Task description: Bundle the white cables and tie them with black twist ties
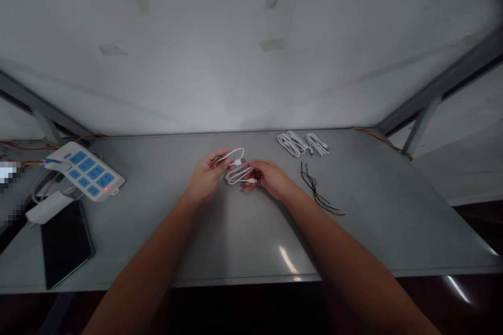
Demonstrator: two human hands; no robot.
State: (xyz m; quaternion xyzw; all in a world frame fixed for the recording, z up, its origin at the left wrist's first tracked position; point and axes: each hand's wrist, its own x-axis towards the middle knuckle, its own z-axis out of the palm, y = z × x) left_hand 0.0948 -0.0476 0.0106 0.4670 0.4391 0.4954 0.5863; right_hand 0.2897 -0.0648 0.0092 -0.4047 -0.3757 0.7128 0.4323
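Left hand [206, 175] and right hand [269, 177], fingers clamped on a half-coiled white cable [237, 169] mid-table, untied; two coiled bundles [301, 143] lie near the far edge.

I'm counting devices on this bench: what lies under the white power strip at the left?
The power strip rests tilted on a white block and looped grey cord, beside a dark tablet. Whatever lies directly beneath its middle is covered.

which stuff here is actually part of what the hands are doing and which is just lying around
In hand: white cable, held by left hand and right hand.

Lying about: coiled white cables, black ties, power strip, dark tablet, white adapter.
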